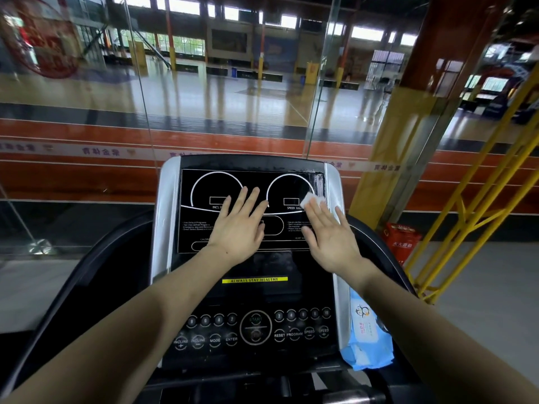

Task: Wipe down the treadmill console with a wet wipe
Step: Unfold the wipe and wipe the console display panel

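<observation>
Console strip reads "ALWAYS STAY HEALTHY"; right hand presses wipe.

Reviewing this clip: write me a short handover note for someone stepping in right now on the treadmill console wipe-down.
Left hand: open, flat on the middle of the console display panel, holding nothing.
Right hand: open, fingers pressing the wet wipe against the panel beside the speed dial, near the right edge.
Wipes pack: blue, lying at the console's right side by the button area.
Done: wet streaks show in the panel's upper right corner only.
Left: seemingly the rest of the display panel, the lower button area, and the silver side trim.
</observation>
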Demonstrator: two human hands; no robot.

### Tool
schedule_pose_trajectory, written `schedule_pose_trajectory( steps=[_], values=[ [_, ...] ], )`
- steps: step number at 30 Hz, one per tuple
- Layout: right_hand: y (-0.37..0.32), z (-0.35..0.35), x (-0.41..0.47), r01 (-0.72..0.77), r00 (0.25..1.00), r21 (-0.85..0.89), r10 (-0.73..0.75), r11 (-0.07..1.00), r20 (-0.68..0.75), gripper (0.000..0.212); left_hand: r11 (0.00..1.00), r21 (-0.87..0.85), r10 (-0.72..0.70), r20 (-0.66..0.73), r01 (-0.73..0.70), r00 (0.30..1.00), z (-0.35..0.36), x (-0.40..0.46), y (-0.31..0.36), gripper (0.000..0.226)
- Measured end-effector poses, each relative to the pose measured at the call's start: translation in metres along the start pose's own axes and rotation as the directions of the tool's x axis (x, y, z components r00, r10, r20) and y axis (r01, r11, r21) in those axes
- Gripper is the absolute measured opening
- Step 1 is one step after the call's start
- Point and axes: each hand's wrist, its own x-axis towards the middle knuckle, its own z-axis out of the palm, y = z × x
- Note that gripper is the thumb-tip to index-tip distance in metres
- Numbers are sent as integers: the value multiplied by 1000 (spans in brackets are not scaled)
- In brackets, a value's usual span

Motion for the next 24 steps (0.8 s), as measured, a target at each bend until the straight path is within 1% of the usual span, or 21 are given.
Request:
schedule_pose_trajectory(
  steps=[3, 7, 9, 13, 17, 20, 21, 22, 23, 24],
  values=[
    [-5, 22, -45, 37, 997, 6, -37, 999, -74, 67, 1000, -19, -5, -7, 5, 1000, 4, -9, 1, 58],
    [-13, 32, -76, 53, 996, 14, -52, 999, -67, 65, 999, -41, -7, -45, 6, 999, 6, -19, 4, 56],
    [-14, 28, -76, 61, 993, 15, -59, 998, -105, 61, 998, -64, -26, -32, 24, 999, 6, -24, 6, 55],
    [-16, 18, -71, 110, 981, 42, -102, 993, -163, 40, 993, -103, -63, -29, 60, 998, 4, -32, 12, 53],
    [-19, 9, -59, 115, 975, 99, -93, 988, -202, 26, 984, -156, -95, -41, 88, 995, 2, -40, 14, 49],
    [-21, 9, -51, 79, 969, 124, -47, 989, -242, 36, 967, -222, -139, -39, 127, 989, 0, -47, 13, 46],
    [-21, 10, -51, 63, 967, 162, -20, 985, -253, 36, 957, -254, -158, -41, 143, 987, -1, -50, 13, 45],
    [-23, 10, -51, 30, 966, 237, 32, 971, -255, 31, 945, -287, -175, -48, 154, 983, -2, -53, 13, 43],
    [-26, 8, -52, -15, 963, 341, 105, 940, -246, 22, 934, -318, -191, -60, 163, 980, -3, -57, 13, 41],
    [-31, 3, -52, -74, 957, 479, 197, 875, -211, 13, 922, -347, -207, -76, 169, 975, -5, -59, 13, 38]
  ],
)
